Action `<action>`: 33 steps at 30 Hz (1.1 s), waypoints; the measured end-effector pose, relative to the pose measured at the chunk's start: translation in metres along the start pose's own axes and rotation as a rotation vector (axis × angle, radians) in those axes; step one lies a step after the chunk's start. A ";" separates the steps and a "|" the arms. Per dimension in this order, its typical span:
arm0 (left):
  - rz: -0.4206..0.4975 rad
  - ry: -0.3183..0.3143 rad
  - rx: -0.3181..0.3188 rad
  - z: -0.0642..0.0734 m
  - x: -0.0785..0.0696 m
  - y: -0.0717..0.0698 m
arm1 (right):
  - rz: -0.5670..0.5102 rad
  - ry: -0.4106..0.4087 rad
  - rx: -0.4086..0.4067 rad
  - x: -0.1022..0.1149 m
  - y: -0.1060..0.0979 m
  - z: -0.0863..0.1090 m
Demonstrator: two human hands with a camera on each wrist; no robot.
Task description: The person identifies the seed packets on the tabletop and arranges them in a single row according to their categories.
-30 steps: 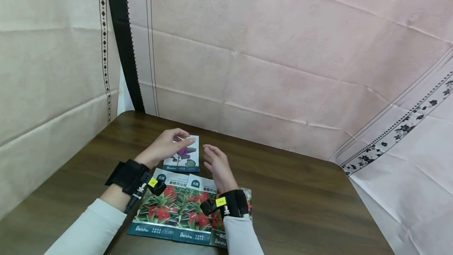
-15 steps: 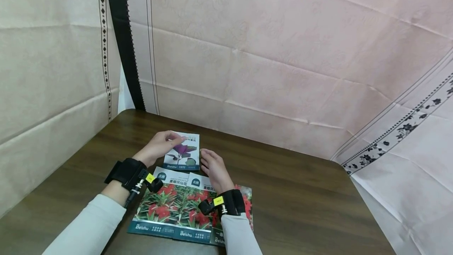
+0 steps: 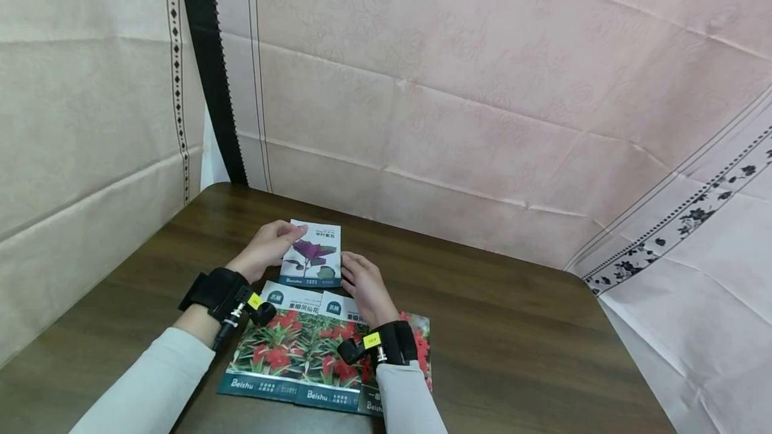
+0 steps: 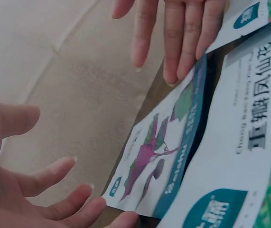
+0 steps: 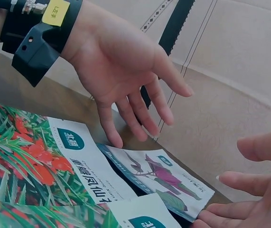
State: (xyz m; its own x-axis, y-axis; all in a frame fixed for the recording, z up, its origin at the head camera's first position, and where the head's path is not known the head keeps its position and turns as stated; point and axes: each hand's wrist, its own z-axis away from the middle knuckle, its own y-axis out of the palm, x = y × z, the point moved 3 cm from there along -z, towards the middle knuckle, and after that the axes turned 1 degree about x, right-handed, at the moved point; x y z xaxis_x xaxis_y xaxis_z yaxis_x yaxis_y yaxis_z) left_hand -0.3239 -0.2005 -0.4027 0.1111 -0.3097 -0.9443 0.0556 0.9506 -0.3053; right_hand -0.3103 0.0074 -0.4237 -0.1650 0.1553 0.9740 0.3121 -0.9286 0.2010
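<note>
A small white seed packet [image 3: 313, 254] with a purple-leaved plant and blue bottom band lies on the table. My left hand [image 3: 263, 250] is at its left edge, thumb extended near the top left corner. Along the right edge rests my right hand [image 3: 369, 289], fingers fairly straight and touching the side. The left wrist view shows both hands with spread, relaxed fingers flanking the packet [image 4: 147, 156]. Just below it lie two larger packets with red flowers, a left one [image 3: 271, 347] and a middle one [image 3: 330, 357]. A third packet [image 3: 421, 347] is partly hidden under my right wrist.
The brown wooden table [image 3: 512, 340] extends to the right of the packets. Pale patterned cloth [image 3: 422, 86] hangs behind it, with a black strip [image 3: 211, 72] at the back left corner. Each wrist wears a black camera strap [image 3: 220, 300].
My left hand has drawn back leftward from over the small packet to its left edge, uncovering its printed top. My right hand has shifted slightly left, up to the packet's right edge.
</note>
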 end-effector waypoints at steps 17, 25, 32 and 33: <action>0.015 0.059 0.030 0.001 0.000 0.005 | -0.050 -0.014 -0.026 -0.002 -0.006 -0.001; -0.012 0.094 0.063 0.003 0.000 0.007 | -0.058 -0.025 -0.014 -0.001 -0.007 0.001; -0.013 0.129 0.050 0.003 -0.002 0.007 | -0.049 -0.027 -0.021 -0.001 -0.011 0.003; -0.009 0.135 0.051 0.003 -0.003 0.007 | -0.047 -0.026 -0.024 -0.001 -0.011 0.003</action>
State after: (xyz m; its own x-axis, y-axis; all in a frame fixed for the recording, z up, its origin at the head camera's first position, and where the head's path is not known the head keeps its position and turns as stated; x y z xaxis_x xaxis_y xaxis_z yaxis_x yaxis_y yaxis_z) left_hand -0.3208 -0.1926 -0.4014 -0.0241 -0.3094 -0.9506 0.1066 0.9447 -0.3102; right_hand -0.3111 0.0187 -0.4262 -0.1541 0.2077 0.9660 0.2817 -0.9279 0.2444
